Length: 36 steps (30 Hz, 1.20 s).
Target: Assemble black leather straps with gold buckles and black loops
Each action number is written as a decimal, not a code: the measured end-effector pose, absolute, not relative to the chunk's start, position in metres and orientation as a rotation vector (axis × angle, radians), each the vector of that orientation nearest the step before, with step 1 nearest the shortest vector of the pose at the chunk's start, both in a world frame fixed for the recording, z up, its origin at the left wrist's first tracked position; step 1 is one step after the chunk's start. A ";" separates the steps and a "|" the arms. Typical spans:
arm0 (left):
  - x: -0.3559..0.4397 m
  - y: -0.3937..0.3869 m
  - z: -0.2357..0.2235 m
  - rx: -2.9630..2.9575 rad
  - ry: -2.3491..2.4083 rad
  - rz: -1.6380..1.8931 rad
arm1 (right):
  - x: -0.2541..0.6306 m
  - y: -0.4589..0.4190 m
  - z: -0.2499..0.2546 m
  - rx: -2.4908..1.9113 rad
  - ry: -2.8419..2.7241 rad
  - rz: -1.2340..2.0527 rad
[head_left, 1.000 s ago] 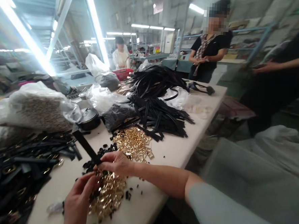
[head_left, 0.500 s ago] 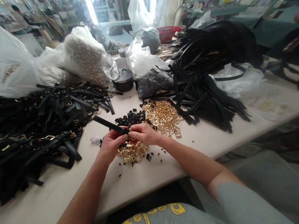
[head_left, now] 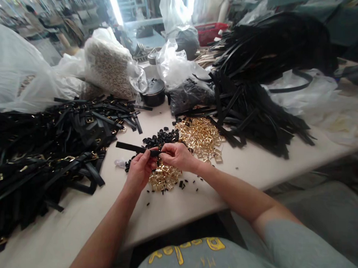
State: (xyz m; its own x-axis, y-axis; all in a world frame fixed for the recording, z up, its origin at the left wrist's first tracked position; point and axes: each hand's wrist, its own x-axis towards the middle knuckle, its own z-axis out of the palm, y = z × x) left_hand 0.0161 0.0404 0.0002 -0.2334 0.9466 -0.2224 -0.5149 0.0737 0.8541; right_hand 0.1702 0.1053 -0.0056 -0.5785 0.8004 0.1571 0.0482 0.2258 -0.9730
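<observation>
Between my two hands is a short black strap [head_left: 131, 147], its free end pointing left. My left hand [head_left: 141, 166] pinches it near the middle. The fingers of my right hand [head_left: 177, 156] close on its right end; what else they may hold there is hidden. Below and behind the hands lie gold buckles [head_left: 166, 177], with a bigger heap of gold buckles [head_left: 200, 135] just beyond. Small black loops [head_left: 159, 137] are piled beside that heap. Tiny black bits [head_left: 182, 184] lie scattered near the right wrist.
Black straps with buckles [head_left: 75, 144] cover the table's left side. Long black strips [head_left: 256, 114] are heaped at the right. Behind stand a lidded black pot [head_left: 153, 92], a plastic bag of pale pieces [head_left: 109, 65] and a red basket [head_left: 209, 34]. The table edge runs before my body.
The strap has turned closer to level, and both hands remain on it. The whole view has shifted, with the table things appearing slightly farther right.
</observation>
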 end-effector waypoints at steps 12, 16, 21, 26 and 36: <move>-0.022 0.057 0.002 0.650 1.211 1.557 | 0.183 0.133 -0.007 -0.772 -1.565 1.666; -0.062 0.083 0.004 0.981 1.582 1.440 | 0.189 0.150 -0.008 -0.856 -1.430 1.575; -0.079 0.126 0.002 1.716 1.986 0.743 | 0.187 0.154 -0.014 -0.898 -1.403 1.546; -0.075 0.146 -0.002 1.887 2.148 0.330 | 0.186 0.153 -0.014 -0.909 -1.420 1.533; -0.053 0.139 0.001 1.712 2.105 0.632 | 0.183 0.145 -0.016 -0.956 -1.563 1.488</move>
State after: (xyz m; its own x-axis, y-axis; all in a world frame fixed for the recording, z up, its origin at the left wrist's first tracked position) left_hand -0.0525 0.1388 0.0012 -0.2059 0.9786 0.0067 0.8203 0.1688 0.5464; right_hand 0.1831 0.1450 -0.0160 -0.4295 0.9026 0.0299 0.0142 0.0398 -0.9991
